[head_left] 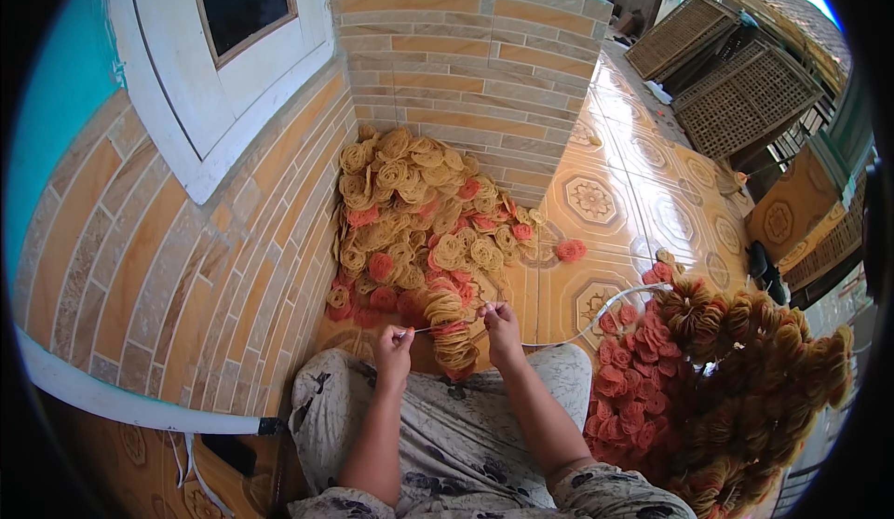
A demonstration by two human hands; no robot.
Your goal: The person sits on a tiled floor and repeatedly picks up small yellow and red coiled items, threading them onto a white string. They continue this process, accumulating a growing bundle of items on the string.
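Note:
My left hand [393,355] is closed in a pinch on the end of a thin white cord [422,330]. The cord leads to a short row of yellow-brown, noodle-like coiled crackers [445,310], which hangs over my lap between my hands. To the right of this row my right hand [504,335] is closed, thumb and fingertips together; what they pinch is too small to make out. A white strip [610,303] curves from beside my right hand to the large strung bunches of brownish crackers [764,342] on the right.
Ahead, a big heap of loose yellow and red crackers [400,202] lies against the tiled wall [438,49]. Red crackers [629,379] are piled by my right knee. One red cracker [570,250] lies apart on the tiled floor [582,198]. Woven racks [745,95] lean at far right.

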